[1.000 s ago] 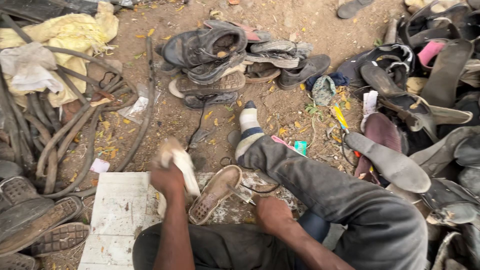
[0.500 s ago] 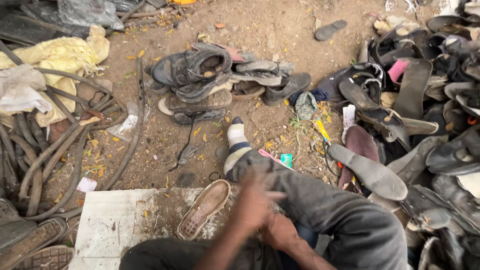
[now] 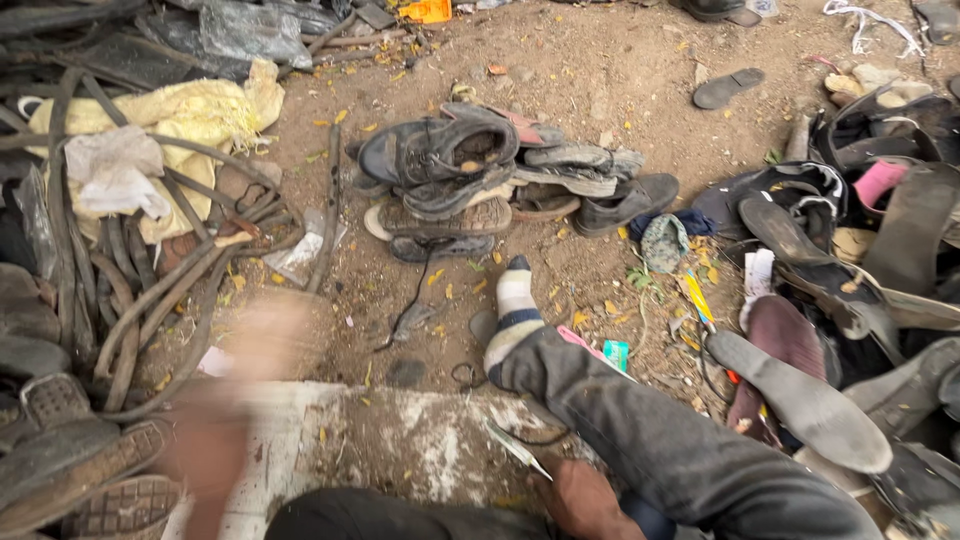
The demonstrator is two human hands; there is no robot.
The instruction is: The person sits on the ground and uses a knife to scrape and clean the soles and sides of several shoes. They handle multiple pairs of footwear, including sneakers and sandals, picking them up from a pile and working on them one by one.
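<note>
The left hand [image 3: 235, 400] was a motion blur over the white slab's [image 3: 300, 440] left edge, so I could not tell its grip or whether it held anything. The right hand [image 3: 585, 500] rested low by the trouser leg [image 3: 660, 440], grip unclear. Worn shoes [image 3: 480, 175] lay heaped on the dirt ahead, well apart.
</note>
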